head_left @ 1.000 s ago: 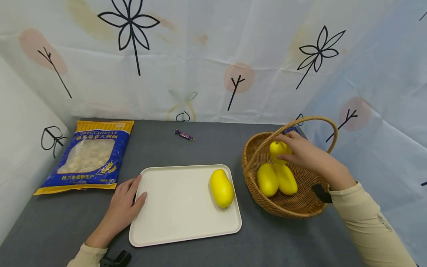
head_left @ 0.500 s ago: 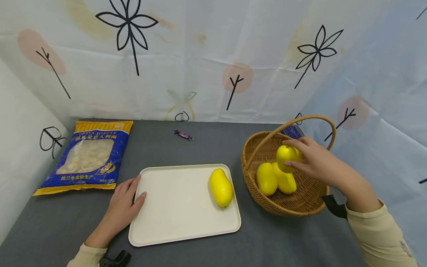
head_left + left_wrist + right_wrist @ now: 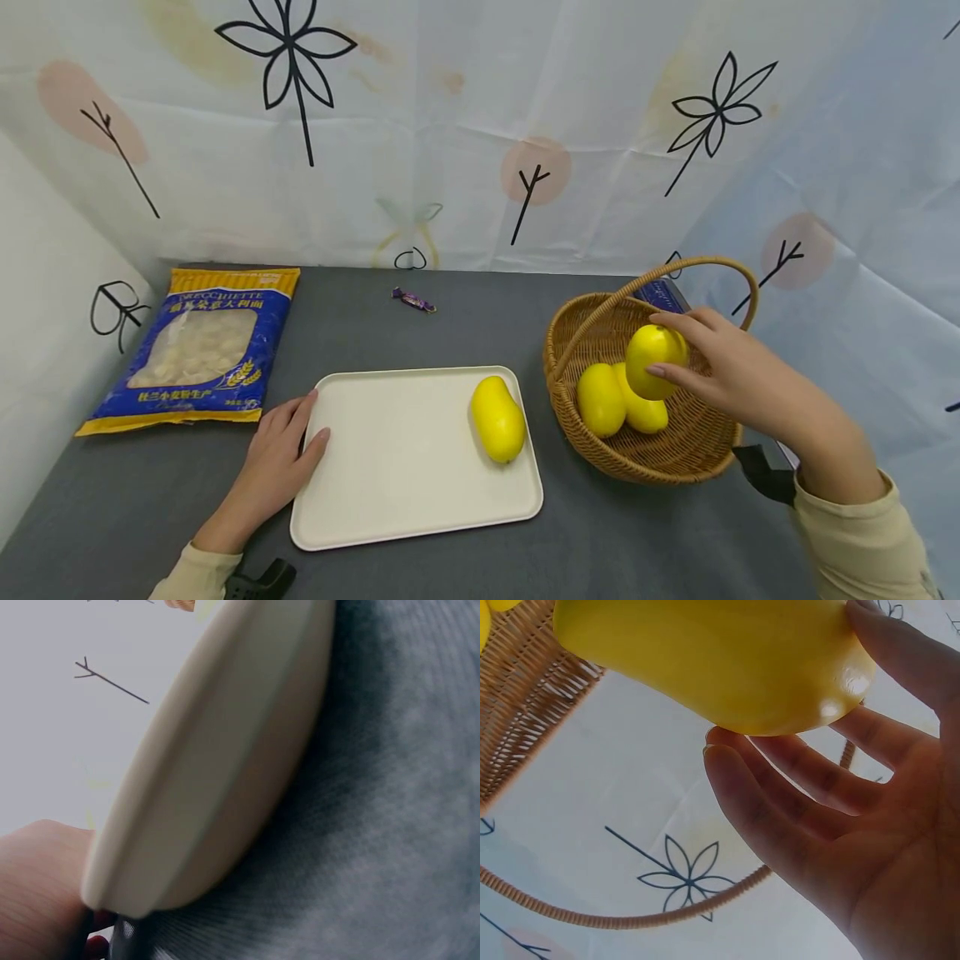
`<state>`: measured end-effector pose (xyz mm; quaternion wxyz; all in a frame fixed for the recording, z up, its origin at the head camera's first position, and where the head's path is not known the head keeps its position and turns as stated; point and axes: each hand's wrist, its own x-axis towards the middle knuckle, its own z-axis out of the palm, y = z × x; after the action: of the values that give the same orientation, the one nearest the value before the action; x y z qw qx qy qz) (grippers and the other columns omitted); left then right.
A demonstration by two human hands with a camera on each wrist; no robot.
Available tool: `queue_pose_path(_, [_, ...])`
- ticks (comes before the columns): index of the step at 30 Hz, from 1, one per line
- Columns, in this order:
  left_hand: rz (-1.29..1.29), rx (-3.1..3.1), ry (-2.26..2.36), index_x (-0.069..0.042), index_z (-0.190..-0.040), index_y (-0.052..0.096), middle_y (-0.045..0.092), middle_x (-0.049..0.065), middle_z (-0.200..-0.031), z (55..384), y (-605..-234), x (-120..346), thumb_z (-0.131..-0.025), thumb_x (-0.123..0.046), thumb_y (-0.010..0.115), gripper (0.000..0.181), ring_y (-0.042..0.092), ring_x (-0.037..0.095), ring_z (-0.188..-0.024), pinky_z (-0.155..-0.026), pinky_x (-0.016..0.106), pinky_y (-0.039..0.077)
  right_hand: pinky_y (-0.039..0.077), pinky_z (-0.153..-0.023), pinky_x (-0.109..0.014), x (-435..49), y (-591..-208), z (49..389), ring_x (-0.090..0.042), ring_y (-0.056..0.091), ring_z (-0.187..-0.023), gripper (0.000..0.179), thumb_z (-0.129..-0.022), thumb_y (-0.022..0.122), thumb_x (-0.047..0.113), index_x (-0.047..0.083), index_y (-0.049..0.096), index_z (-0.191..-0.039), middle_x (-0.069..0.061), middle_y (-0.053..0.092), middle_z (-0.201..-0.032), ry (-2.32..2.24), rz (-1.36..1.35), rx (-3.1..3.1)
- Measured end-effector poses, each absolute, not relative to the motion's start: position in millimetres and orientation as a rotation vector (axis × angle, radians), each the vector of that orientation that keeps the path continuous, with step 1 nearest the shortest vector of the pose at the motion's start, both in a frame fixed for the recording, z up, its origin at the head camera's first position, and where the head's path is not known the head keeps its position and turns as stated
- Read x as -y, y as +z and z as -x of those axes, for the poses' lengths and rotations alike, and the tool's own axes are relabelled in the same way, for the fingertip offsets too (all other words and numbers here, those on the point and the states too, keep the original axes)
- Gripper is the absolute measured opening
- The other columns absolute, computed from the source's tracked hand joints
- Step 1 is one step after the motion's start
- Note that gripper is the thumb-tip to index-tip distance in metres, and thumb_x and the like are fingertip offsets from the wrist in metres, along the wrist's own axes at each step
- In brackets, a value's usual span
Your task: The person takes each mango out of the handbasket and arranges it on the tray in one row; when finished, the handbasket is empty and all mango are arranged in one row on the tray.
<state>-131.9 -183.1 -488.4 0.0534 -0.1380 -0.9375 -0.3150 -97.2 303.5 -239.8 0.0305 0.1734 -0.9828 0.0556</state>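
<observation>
My right hand grips a yellow mango between thumb and fingers, above the wicker basket. In the right wrist view the mango shows its smooth side, with fingertips along its lower edge. Two more mangoes lie in the basket; the nearer one is fully visible, while the held mango partly covers the other. My left hand rests at the left edge of a cream tray, thumb over the rim. On the tray's right side lies another mango.
A blue and yellow pasta bag lies at the back left. A purple wrapped candy is behind the tray. Behind the basket a dark blue package partly shows. The basket's handle arches up beside my right hand.
My right hand has lifted a mango off the others in the basket and drawn it nearer and slightly right. My left hand has stayed at the tray.
</observation>
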Motion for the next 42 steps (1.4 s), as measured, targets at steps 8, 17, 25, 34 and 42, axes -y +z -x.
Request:
queue_pose_path(8, [0.418,2.864,-0.967,-0.002,-0.15,0.027,0.035,0.029,-0.139,132.1,-489.4,183.6,-0.098,-0.029,0.051,0.063,0.027,0.047,-0.128,-0.1,0.067,0.022,0.05,-0.07,-0.039,-293.8,-234.8,82.0,-0.019,0.054,-0.086,0.056,-0.089,0.068,0.03,0.012,0.048,-0.138,-0.006,0.053,-0.113,0.173,-0.63,2.899])
queue_pose_path(17, [0.425,2.848,-0.953,-0.001,-0.149,0.028,0.037,0.029,-0.138,132.4,-489.3,183.0,-0.098,-0.028,0.052,0.062,0.029,0.046,-0.127,-0.1,0.066,0.023,0.054,-0.068,-0.033,-267.8,-231.7,68.4,-0.011,0.056,-0.084,0.068,-0.085,0.074,0.021,0.023,0.042,-0.145,-0.004,0.052,-0.121,0.223,-0.76,2.78])
queue_pose_path(25, [0.425,2.852,-0.964,-0.001,-0.149,0.028,0.037,0.029,-0.139,131.4,-486.7,183.9,-0.098,-0.028,0.051,0.062,0.029,0.046,-0.127,-0.1,0.067,0.023,0.055,-0.076,-0.03,-243.5,-246.5,74.5,-0.007,0.054,-0.097,0.061,-0.084,0.074,0.022,0.02,0.048,-0.139,0.002,0.053,-0.125,0.311,-0.849,2.746])
queue_pose_path(34, [0.425,2.853,-0.946,0.0,-0.149,0.029,0.037,0.028,-0.138,133.0,-489.9,183.6,-0.098,-0.028,0.052,0.062,0.029,0.045,-0.127,-0.101,0.065,0.023,0.054,-0.082,-0.026,-216.9,-268.1,84.9,-0.005,0.055,-0.1,0.052,-0.09,0.067,0.031,0.019,0.047,-0.137,0.006,0.051,-0.129,0.525,-0.885,2.816])
queue_pose_path(42, [0.43,2.84,-0.945,-0.001,-0.148,0.03,0.038,0.028,-0.138,132.8,-489.8,183.6,-0.098,-0.027,0.052,0.061,0.03,0.045,-0.127,-0.101,0.065,0.023,0.052,-0.088,-0.028,-189.5,-295.9,98.4,-0.005,0.055,-0.102,0.05,-0.092,0.062,0.039,0.016,0.045,-0.134,0.005,0.053,-0.126,0.548,-1.001,2.772])
